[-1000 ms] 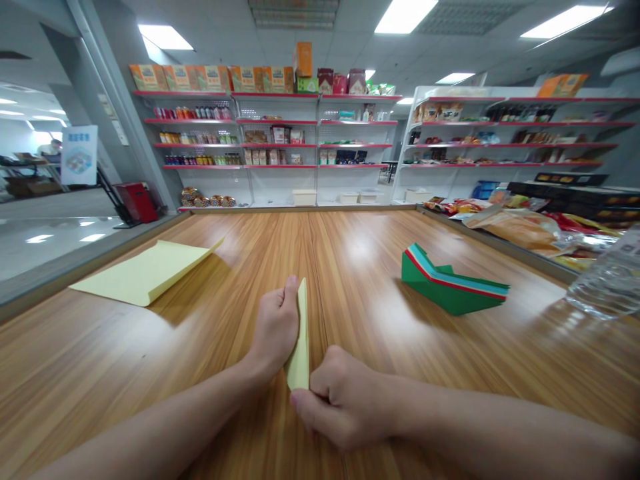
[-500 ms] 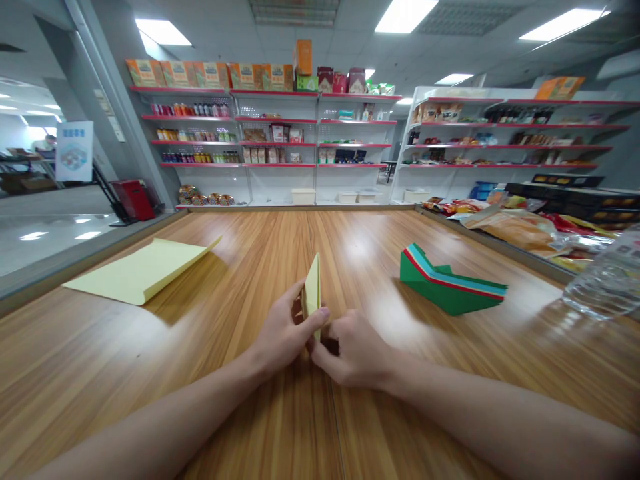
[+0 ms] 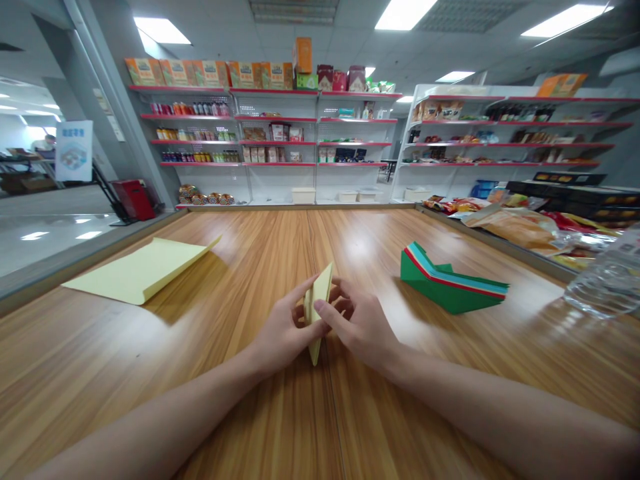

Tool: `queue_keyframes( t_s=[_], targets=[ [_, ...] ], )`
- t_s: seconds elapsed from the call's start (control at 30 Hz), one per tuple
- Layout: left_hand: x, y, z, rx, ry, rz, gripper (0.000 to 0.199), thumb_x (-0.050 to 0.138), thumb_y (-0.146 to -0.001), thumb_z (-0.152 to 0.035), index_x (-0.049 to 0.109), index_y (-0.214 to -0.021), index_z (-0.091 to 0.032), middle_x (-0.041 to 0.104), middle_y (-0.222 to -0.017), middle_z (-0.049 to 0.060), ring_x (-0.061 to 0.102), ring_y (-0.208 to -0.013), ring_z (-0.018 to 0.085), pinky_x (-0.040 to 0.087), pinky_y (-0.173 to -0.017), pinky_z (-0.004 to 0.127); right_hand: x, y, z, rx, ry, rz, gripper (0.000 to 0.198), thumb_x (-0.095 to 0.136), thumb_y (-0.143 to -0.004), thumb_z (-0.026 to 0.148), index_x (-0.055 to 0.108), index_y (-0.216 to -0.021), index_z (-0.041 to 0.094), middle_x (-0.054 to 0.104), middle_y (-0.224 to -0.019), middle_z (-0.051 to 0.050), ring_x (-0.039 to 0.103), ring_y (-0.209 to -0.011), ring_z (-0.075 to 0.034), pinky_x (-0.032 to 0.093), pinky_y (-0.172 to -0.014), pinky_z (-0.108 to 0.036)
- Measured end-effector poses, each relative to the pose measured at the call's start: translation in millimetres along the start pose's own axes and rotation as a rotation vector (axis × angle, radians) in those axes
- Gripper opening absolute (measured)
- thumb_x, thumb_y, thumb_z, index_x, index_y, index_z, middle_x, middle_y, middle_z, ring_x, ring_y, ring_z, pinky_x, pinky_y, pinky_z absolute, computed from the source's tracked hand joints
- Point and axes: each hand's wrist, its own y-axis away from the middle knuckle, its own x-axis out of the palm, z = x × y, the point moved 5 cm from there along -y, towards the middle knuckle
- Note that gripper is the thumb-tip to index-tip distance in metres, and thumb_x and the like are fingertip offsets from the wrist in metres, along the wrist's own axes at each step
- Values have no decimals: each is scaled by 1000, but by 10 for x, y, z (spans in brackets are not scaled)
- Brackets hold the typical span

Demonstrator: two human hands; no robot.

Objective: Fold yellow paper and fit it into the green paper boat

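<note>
Head view: folded paper (image 3: 322, 285) held; clear bottle (image 3: 607, 281), contents unclear.

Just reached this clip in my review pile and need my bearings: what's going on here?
A person sits or stands at a wooden table, with the left hand and right hand both holding a narrow piece of folded yellow paper between the fingers. A larger yellow sheet lies to the left, one edge curling up. To the right are a green folded paper with coloured stripes and a clear bottle.
</note>
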Motion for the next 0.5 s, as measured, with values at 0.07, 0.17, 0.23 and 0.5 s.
queue_keyframes(
  t_s=[0.07,0.17,0.23,0.5],
  targets=[
    [-5,7,42,4,-82,-6,71,69,-73,-30,35,-135,-20,56,-123,14,58,-106,24,50,-86,36,-24,-21,5,-37,96,-6,23,50,-86,33,60,-91,13,62,-71,-4,57,-59,-12,43,-53,-22],
    [-37,10,54,62,-302,-67,65,67,-74,-30,39,-133,-20,50,-129,13,54,-111,24,49,-87,35,-72,-39,-7,-66,223,-59,35,43,-89,33,55,-62,14,54,-55,-1,48,-48,-9,34,-46,-21],
    [-45,14,20,112,-455,-109,61,65,-75,-29,42,-130,-20,50,-127,12,51,-112,24,49,-85,33,-83,-48,-33,-46,243,-63,42,41,-90,34,52,-55,14,52,-50,-1,45,-45,-8,31,-44,-21],
    [-9,35,-134,207,-790,-195,51,64,-71,-26,51,-120,-18,54,-101,6,54,-90,19,46,-78,31,-173,-148,-234,108,-36,-117,49,44,-88,45,50,-50,15,46,-39,2,41,-35,-7,30,-39,-20]
  ],
)
